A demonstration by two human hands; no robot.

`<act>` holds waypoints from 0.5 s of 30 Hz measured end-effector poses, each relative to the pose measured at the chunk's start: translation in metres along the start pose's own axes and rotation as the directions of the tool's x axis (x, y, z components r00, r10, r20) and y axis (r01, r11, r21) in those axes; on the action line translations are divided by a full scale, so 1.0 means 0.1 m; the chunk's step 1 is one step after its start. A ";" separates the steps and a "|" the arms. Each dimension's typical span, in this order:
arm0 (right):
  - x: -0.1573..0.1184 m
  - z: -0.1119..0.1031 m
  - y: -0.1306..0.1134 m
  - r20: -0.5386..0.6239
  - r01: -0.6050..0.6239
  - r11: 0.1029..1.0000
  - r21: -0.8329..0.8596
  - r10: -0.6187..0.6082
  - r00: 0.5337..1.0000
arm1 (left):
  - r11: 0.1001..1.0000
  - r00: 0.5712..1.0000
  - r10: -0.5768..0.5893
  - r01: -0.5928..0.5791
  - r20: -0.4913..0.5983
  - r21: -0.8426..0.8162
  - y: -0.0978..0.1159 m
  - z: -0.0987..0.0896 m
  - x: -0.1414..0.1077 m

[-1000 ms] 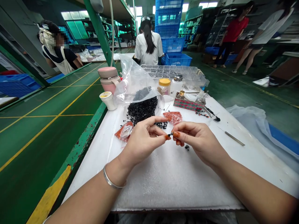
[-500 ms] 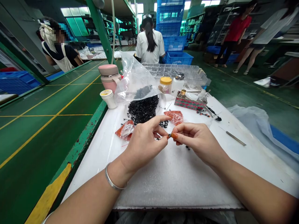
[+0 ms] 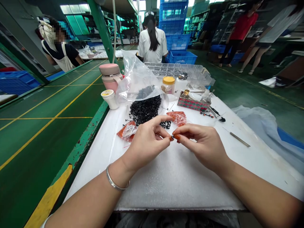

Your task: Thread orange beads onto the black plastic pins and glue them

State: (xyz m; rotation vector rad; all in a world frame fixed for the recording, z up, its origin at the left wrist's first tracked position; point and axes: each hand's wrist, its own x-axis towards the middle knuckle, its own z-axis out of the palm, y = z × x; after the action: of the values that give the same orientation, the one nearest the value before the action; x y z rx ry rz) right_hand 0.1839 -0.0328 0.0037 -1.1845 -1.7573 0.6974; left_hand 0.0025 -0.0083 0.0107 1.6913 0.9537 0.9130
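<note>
Over the white tabletop (image 3: 180,186), I watch through the head camera from a distance as the two hands meet fingertip to fingertip. The left hand (image 3: 149,137) is pinched, thumb against finger, on a small dark part (image 3: 172,137); the right hand (image 3: 203,142) takes the same part from the other side, its thumb and forefinger closed on it too. That part sits between the two sets of fingertips, off the tabletop — so little of it shows that I cannot tell its shape, or whether it is one piece or two.

I would call the step in hand close fingertip work on that part. The next move, I judge, calls for a firm left pinch and small, steady adjustments from the right — too much force could make it slip.

Beyond the left hand lies a heap of black pieces (image 3: 145,109), with an orange bag (image 3: 125,131) at its near left and a second bag (image 3: 177,118) to its right.
</note>
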 end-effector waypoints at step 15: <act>-0.02 0.01 0.04 -0.006 0.302 0.932 -0.202 -0.309 0.951 | 0.955 0.993 -0.099 0.113 0.064 -0.276 0.00 -0.03 0.03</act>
State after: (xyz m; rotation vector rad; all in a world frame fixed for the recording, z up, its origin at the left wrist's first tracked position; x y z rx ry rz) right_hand 0.1852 -0.0333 -0.0003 -1.0126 -1.9585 0.3172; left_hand 0.0012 -0.0046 0.0115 1.4039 0.8313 0.8856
